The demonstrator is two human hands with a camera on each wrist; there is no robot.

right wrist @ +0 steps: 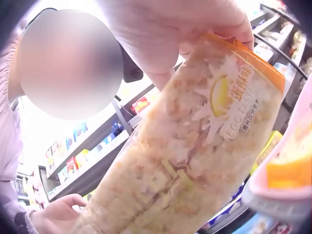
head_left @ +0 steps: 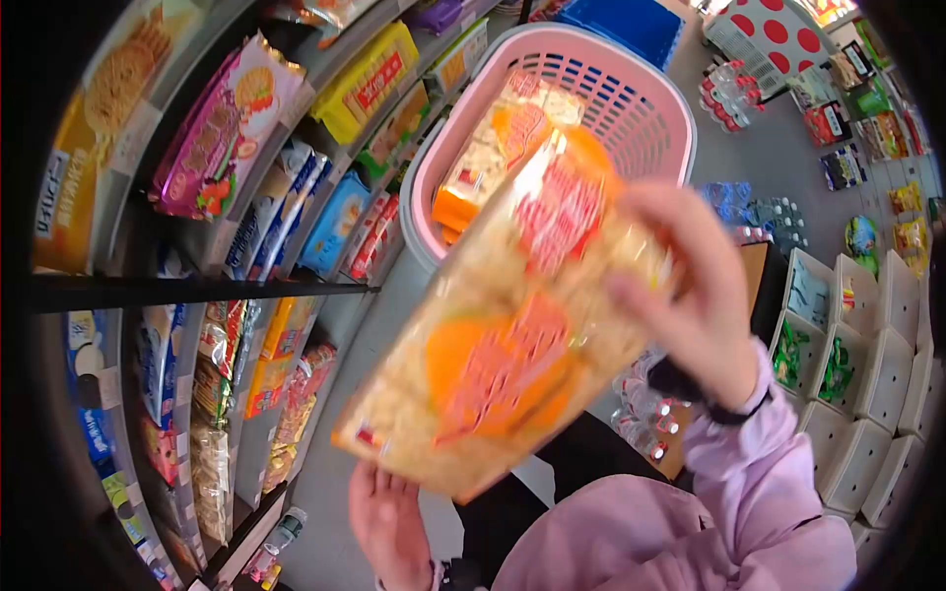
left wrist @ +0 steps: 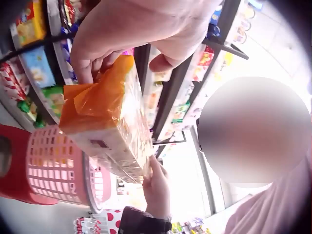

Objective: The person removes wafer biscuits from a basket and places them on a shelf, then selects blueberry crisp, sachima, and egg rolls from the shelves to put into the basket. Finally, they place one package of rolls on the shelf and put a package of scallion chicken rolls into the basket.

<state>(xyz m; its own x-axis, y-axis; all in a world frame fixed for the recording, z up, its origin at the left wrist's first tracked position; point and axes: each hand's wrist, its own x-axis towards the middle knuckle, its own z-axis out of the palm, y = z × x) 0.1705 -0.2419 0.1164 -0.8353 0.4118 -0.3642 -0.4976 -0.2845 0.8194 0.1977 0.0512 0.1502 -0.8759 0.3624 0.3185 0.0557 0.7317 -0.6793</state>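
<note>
In the head view a large clear-and-orange snack pack (head_left: 512,345) is held up, tilted, in front of the body. Its pale golden pieces look like sachima, and "EGG TASTE" is printed on the side facing the right wrist camera (right wrist: 195,136). My right hand (head_left: 695,281) grips its upper right edge, thumb across the printed face. At the lower left end, my left hand (head_left: 389,522) has its fingers against the pack, the thumb apart from it in the left wrist view. A pink basket (head_left: 641,128) behind the pack holds similar orange-and-clear packs (head_left: 512,128).
Shelves of packaged biscuits and snacks (head_left: 232,128) line the left side. A blue bin (head_left: 631,30) stands beyond the basket. To the right are bundled bottles (head_left: 729,97), white bins (head_left: 857,384) and snack bags on the floor (head_left: 862,236). A bottle (head_left: 281,537) lies near the shelf's foot.
</note>
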